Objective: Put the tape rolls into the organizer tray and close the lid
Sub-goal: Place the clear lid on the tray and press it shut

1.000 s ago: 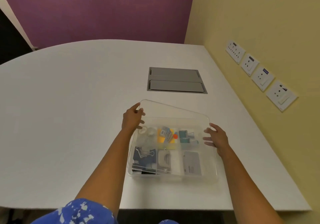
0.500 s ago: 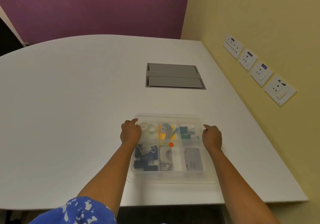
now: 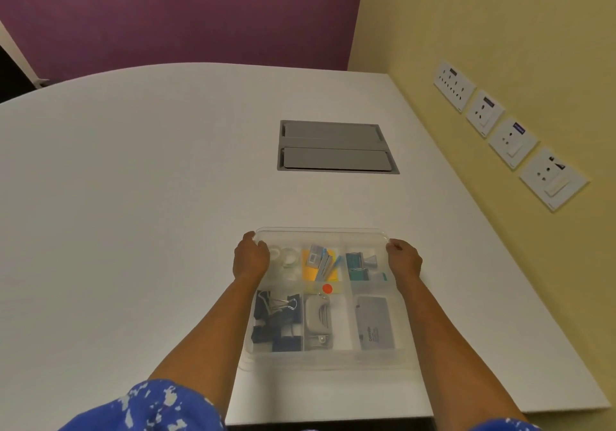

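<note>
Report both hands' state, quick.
Left hand: grips the clear plastic lid at its far-left corner.
Right hand: grips the same lid's far-right corner.

White table; purple wall; yellow wall with sockets.

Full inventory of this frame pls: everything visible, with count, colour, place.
organizer tray: 1, clear, on the table's near edge
lid: 1, clear, flat on the tray
tape rolls: at least 2, clear, far-left compartment
binder clips: several, dark blue, near-left compartment
yellow pad: 1, far-middle compartment
teal items: a few, far-right compartment
grey tool: 1, near-middle compartment
grey box: 1, near-right compartment
orange dot: 1, tray centre
table: 1, white
hatch: 1, grey, set into the table beyond the tray
wall sockets: 4, white, yellow wall
left hand: holds lid's far-left corner
right hand: holds lid's far-right corner
</note>
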{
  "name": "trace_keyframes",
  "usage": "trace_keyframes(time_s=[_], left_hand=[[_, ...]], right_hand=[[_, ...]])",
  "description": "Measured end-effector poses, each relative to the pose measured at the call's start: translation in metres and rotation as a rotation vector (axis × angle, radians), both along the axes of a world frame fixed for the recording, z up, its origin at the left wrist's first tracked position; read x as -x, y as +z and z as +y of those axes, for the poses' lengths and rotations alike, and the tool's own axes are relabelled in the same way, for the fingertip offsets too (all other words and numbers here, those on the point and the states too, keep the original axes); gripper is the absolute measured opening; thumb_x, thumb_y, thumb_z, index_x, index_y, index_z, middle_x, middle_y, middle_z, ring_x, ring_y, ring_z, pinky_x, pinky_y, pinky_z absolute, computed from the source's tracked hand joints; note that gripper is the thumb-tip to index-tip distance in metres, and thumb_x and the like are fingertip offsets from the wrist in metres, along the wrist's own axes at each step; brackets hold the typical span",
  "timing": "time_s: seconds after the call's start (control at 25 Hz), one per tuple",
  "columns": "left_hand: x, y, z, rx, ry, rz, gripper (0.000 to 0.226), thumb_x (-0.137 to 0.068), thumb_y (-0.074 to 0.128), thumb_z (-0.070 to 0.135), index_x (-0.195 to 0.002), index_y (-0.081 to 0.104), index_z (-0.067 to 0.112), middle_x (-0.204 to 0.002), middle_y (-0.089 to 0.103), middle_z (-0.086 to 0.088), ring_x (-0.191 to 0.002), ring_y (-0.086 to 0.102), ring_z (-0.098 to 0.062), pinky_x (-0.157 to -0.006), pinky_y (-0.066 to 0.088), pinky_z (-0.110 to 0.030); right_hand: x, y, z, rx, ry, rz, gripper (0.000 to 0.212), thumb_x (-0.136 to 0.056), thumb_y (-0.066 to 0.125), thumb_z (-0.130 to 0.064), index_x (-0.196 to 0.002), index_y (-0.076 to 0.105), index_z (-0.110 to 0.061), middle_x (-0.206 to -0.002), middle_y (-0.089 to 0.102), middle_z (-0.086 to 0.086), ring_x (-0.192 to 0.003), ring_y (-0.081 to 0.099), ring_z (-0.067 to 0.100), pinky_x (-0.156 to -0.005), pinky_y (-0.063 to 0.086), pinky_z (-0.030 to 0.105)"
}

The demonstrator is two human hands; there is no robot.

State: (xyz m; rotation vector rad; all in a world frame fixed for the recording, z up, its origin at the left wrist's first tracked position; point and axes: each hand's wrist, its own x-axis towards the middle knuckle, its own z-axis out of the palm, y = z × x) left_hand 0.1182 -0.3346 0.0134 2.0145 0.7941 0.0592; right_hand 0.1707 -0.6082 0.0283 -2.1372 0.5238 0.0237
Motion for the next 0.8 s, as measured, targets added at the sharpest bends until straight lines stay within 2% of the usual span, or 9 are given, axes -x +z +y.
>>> trace_keyframes(time_s=[0.12, 0.32, 0.48, 0.56, 0.68, 0.8], left_hand=[[-0.011, -0.001, 0.001, 0.083, 0.073, 0.013, 0.040, -0.101, 0.039, 0.016, -0.139, 0.042, 0.008, -0.142, 0.049, -0.018, -0.128, 0.049, -0.037, -0.106, 0.041, -0.044], [-0.024, -0.004, 0.002, 0.114, 0.123, 0.013, 0.037, -0.102, 0.038, 0.020, -0.134, 0.048, 0.006, -0.137, 0.054, -0.018, -0.124, 0.052, -0.036, -0.103, 0.043, -0.042], [-0.031, -0.006, 0.005, 0.167, 0.163, 0.020, 0.037, -0.102, 0.038, 0.023, -0.131, 0.051, 0.004, -0.134, 0.055, -0.018, -0.122, 0.052, -0.036, -0.102, 0.044, -0.042], [-0.033, -0.007, 0.007, 0.204, 0.192, 0.026, 0.039, -0.102, 0.038, 0.027, -0.126, 0.055, 0.002, -0.131, 0.058, -0.019, -0.119, 0.054, -0.036, -0.100, 0.044, -0.040], [-0.036, -0.008, 0.009, 0.259, 0.207, 0.036, 0.041, -0.102, 0.037, 0.030, -0.121, 0.060, 0.002, -0.128, 0.060, -0.019, -0.117, 0.055, -0.035, -0.101, 0.043, -0.040], [-0.038, -0.010, 0.011, 0.289, 0.209, 0.044, 0.041, -0.102, 0.038, 0.032, -0.117, 0.063, 0.003, -0.127, 0.063, -0.017, -0.117, 0.056, -0.034, -0.104, 0.041, -0.039]], right_hand=[[-0.014, -0.004, 0.003, -0.094, -0.056, 0.013, 0.032, -0.100, 0.046, -0.015, -0.124, 0.062, -0.001, -0.130, 0.062, 0.017, -0.118, 0.057, 0.034, -0.101, 0.046, 0.037], [-0.035, -0.008, 0.005, -0.160, -0.094, 0.045, 0.033, -0.100, 0.049, -0.018, -0.124, 0.062, -0.001, -0.131, 0.061, 0.017, -0.119, 0.057, 0.033, -0.102, 0.046, 0.038], [-0.045, -0.014, 0.003, -0.212, -0.138, 0.125, 0.037, -0.097, 0.055, -0.027, -0.122, 0.062, 0.000, -0.129, 0.062, 0.017, -0.117, 0.057, 0.034, -0.102, 0.046, 0.038], [-0.049, -0.016, 0.001, -0.295, -0.175, 0.184, 0.041, -0.093, 0.061, -0.030, -0.121, 0.061, -0.002, -0.127, 0.061, 0.017, -0.112, 0.058, 0.033, -0.101, 0.047, 0.040], [-0.052, -0.021, 0.000, -0.339, -0.207, 0.208, 0.042, -0.088, 0.066, -0.033, -0.117, 0.061, -0.003, -0.123, 0.062, 0.017, -0.095, 0.054, 0.028, -0.099, 0.048, 0.042], [-0.055, -0.027, -0.001, -0.299, -0.200, 0.190, 0.039, -0.089, 0.064, -0.033, -0.115, 0.061, -0.004, -0.121, 0.063, 0.018, -0.097, 0.057, 0.030, -0.101, 0.049, 0.045]])
